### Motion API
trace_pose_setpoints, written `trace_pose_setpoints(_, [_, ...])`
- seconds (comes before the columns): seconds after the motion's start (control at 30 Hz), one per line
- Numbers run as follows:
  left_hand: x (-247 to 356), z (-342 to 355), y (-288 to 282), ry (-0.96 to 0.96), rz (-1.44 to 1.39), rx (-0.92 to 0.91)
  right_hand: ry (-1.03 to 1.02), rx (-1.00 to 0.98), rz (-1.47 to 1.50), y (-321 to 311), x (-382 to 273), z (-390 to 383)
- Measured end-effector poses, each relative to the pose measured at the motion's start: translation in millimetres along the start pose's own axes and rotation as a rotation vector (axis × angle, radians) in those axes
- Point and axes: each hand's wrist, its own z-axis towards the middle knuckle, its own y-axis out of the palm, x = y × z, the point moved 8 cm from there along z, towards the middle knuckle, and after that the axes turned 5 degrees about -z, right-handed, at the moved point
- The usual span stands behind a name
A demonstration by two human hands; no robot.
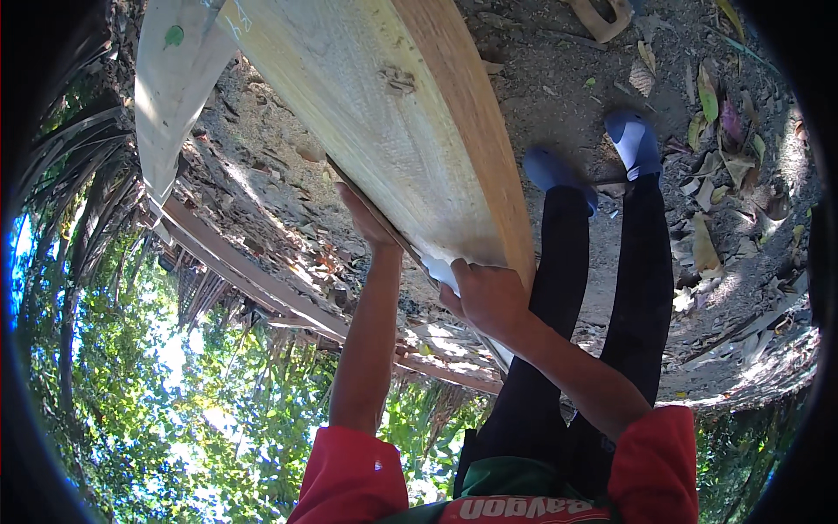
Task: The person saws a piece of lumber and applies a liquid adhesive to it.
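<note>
A thick, pale wooden plank point(349, 113) with a broad flat face and a browner side edge slants down toward me from the top of the view. My left hand point(371, 218) holds its left edge, the fingers partly hidden behind the wood. Near the plank's close end, my right hand point(489, 297) is closed on a small white piece point(441, 272) pressed against the face by the left edge. Its material is too unclear to name. A greyish smudge marks the wood just beyond my right knuckles, and a dark knot shows farther up.
Another pale board point(170, 105) with a green leaf on it stands at the far left. Long curved timber strips point(262, 284) lie below it. My blue shoes point(633, 144) are on leaf-strewn ground to the right. A curved wooden piece point(604, 19) lies at the top edge.
</note>
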Motion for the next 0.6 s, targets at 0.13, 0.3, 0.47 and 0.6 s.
trace_pose_setpoints(0.13, [-1, -3, 7, -0.026, -0.023, -0.014, -0.006, -0.030, 0.023, 12, 2, -6])
trace_pose_setpoints(0.3, [1, -6, 10, -0.062, -0.014, 0.003, 0.032, -0.063, -0.010, 11, 8, -12])
trace_pose_setpoints(0.47, [-4, -4, 8, -0.076, -0.037, -0.008, 0.029, -0.017, -0.042, 9, 13, -15])
trace_pose_setpoints(0.6, [-5, -3, 12, -0.061, -0.018, -0.081, 0.050, -0.015, -0.036, 14, 15, -17])
